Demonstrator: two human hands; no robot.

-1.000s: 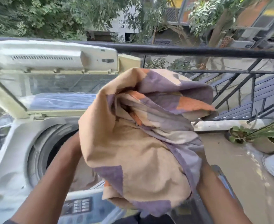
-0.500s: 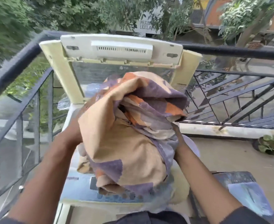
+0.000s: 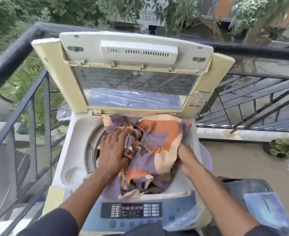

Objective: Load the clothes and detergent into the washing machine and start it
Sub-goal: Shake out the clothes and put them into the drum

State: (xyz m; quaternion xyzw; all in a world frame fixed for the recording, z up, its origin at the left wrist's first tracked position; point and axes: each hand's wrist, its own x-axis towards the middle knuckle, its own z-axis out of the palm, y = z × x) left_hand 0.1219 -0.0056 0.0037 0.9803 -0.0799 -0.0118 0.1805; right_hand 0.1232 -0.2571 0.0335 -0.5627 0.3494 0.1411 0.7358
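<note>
**Cloth going into the drum**

On a railed balcony, the washing machine (image 3: 69, 147) stood with its lid (image 3: 133, 68) up. You were at the loading step: the patterned cloth (image 3: 157, 147) lay bunched in the drum mouth, spilling over its rim. Your left hand (image 3: 113, 150) pressed it down, fingers spread; your right hand (image 3: 188, 160) gripped a fold. Next, I judge, push it fully under.
</note>
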